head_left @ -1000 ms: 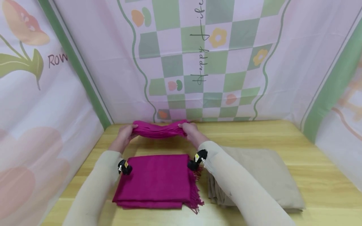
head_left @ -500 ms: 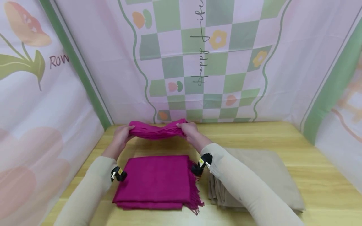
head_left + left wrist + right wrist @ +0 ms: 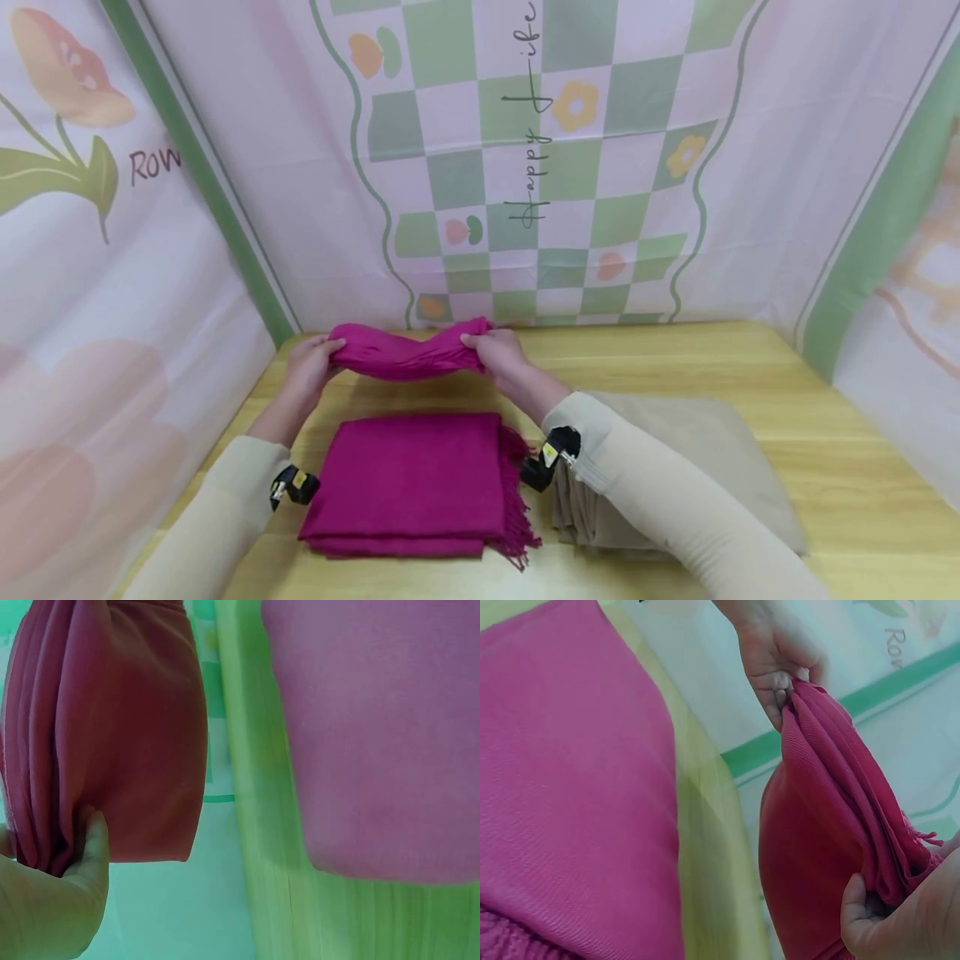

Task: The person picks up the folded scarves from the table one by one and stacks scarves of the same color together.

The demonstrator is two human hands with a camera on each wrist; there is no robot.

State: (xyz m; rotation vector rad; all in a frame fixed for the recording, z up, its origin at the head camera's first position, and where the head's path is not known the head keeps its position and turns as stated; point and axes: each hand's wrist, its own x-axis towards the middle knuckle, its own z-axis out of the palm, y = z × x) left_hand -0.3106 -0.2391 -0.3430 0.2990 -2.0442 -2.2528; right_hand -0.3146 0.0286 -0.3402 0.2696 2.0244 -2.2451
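Between both hands, a folded magenta scarf (image 3: 408,354) hangs above the table's far part, its middle sagging and its layers stacked. My left hand (image 3: 309,364) pinches its left end; in the left wrist view the thumb (image 3: 91,840) lies over the layered folds. The right end is gripped by my right hand (image 3: 506,358), and fringe (image 3: 922,834) shows beside that hand in the right wrist view. Nearer to me, a second magenta scarf (image 3: 416,483) lies folded flat in a rectangle, fringe at its right side. The fingers behind the held scarf are partly hidden.
A folded beige cloth (image 3: 697,467) lies on the wooden table (image 3: 847,467) at the right, partly under my right forearm. A printed fabric wall (image 3: 510,167) stands behind the table, with more fabric at both sides.
Both hands have shifted slightly left and a little toward me with the held scarf, which sags more in the middle. The left forearm has swung outward. The folded scarf on the table stays put.
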